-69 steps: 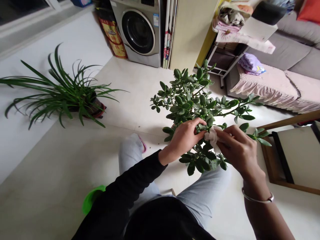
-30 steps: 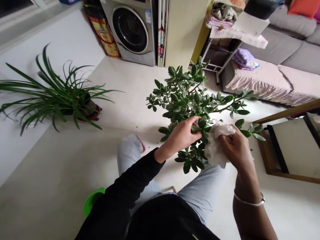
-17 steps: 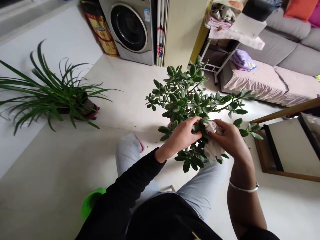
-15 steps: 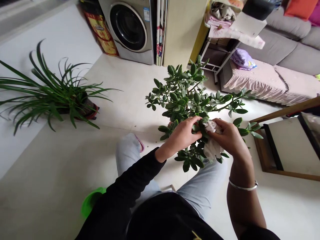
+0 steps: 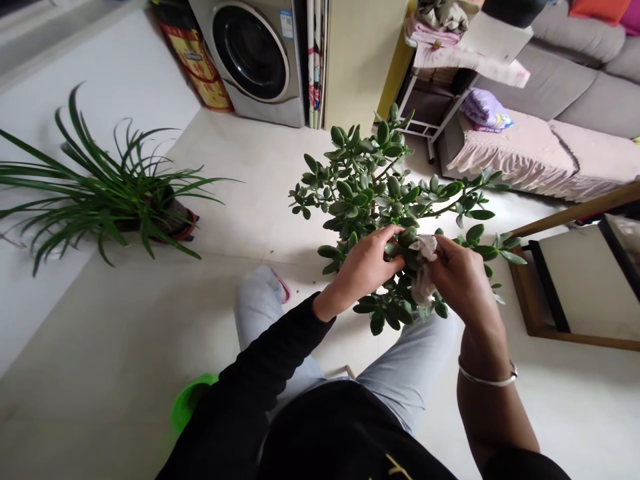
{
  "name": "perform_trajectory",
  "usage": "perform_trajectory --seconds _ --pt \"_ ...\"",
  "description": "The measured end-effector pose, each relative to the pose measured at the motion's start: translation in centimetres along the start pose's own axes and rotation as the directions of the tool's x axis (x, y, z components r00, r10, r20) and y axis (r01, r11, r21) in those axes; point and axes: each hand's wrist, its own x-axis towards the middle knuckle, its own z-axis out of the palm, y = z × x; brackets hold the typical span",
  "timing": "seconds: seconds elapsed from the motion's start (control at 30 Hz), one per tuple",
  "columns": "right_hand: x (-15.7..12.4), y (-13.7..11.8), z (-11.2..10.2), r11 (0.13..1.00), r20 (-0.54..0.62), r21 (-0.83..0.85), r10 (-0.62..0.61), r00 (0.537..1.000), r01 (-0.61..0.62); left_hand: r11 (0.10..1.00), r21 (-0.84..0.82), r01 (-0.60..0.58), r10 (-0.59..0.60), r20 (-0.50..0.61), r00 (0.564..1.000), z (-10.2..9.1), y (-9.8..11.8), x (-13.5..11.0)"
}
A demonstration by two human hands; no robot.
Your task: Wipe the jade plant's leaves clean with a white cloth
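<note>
Our L hand (image 5: 363, 263) grips a jade plant (image 5: 373, 183) stem w/ leaves, fingers curled; R hand (image 5: 463, 283) closed, pinching a crumpled tissue (image 5: 424, 267) against the leaves. Plant's mid-floor (image 5: 240, 193), just past our knees (image 5: 256, 293). Spider plant (image 5: 110, 207) near floor's L edge; washing machine (image 5: 247, 60) at top edge; sofa (image 5: 560, 87) in top R corner.

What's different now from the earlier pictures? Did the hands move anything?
The right hand pulled the white cloth away to the right, then brought it back, bunched up, against a leaf of the jade plant, beside the left hand. The left hand stayed on the leaves. The spider plant and washing machine stayed put.
</note>
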Motion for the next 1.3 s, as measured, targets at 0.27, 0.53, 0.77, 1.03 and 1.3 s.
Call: perform_trajectory --seconds 0.27,0.53,0.77,1.03,1.3 --pt "0.0 0.5 0.1 0.999 -0.219 -0.022 0.043 0.975 -0.049 0.999 0.025 0.023 -0.023 0.004 1.0 0.1 0.3 0.0" --pt "-1.7 1.2 -1.2 0.999 -0.337 -0.004 0.045 0.94 -0.05 0.999 0.001 0.048 -0.048 -0.004 0.999 -0.1 0.4 0.0" --pt "-5.1 4.5 -0.8 0.919 -0.121 0.331 0.265 0.957 -0.212 0.995 0.015 0.096 -0.096 -0.008 0.995 -1.0 0.1 -0.1" --pt "-3.6 3.5 2.7 0.893 0.058 0.427 0.13 0.99 -0.142 0.971 -0.148 0.191 -0.194 -0.011 0.981 -1.2 -1.0 0.4" --pt "-1.2 3.1 3.2 0.843 0.168 0.528 0.009 0.986 -0.098 0.981 -0.089 0.174 -0.172 0.023 0.985 -1.3 -0.9 0.3"
